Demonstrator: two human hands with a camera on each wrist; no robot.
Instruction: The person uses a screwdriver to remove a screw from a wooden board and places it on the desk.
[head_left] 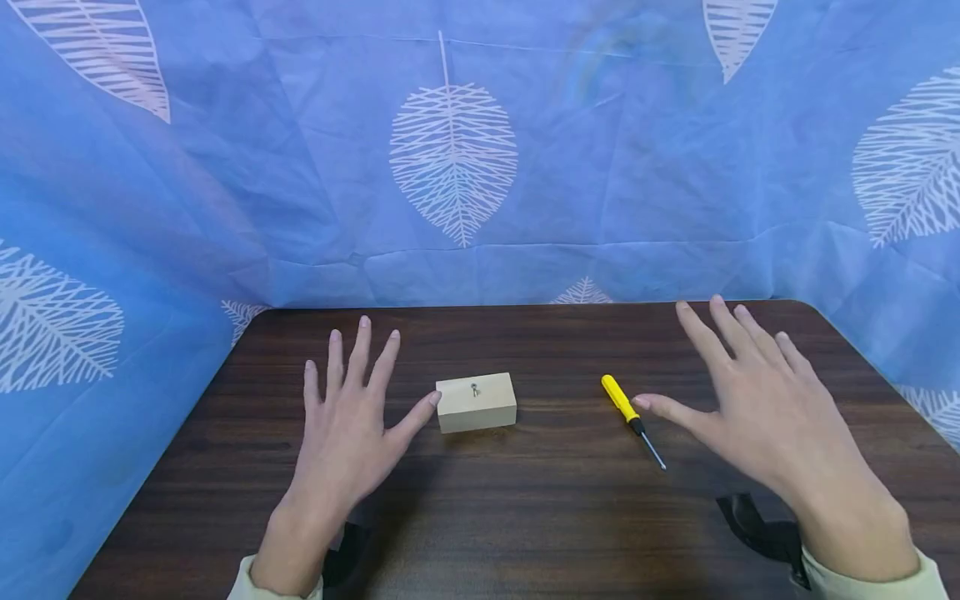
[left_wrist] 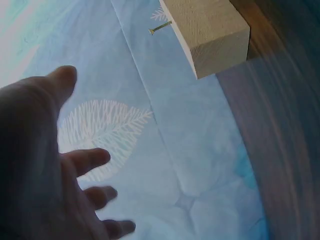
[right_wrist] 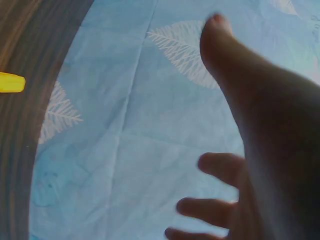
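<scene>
A pale wooden block (head_left: 477,406) lies on the dark table, with a screw (head_left: 474,389) standing partway out of its top. In the left wrist view the screw (left_wrist: 160,28) shows its flared head and brassy shaft. My left hand (head_left: 347,437) is spread just left of the block, its thumb tip overlapping the block's edge in the head view. To the right lies a screwdriver (head_left: 621,400) with a yellow handle, its metal tip pointing toward me. My right hand (head_left: 772,417), fingers apart, hovers to the right of the screwdriver, thumb near the handle. Both hands hold nothing.
The dark wood-grain table (head_left: 540,517) has rounded far corners. A blue cloth (head_left: 600,167) with white leaf prints hangs behind it and along both sides. Black straps (head_left: 765,529) show by the wrists, at the pale sleeves.
</scene>
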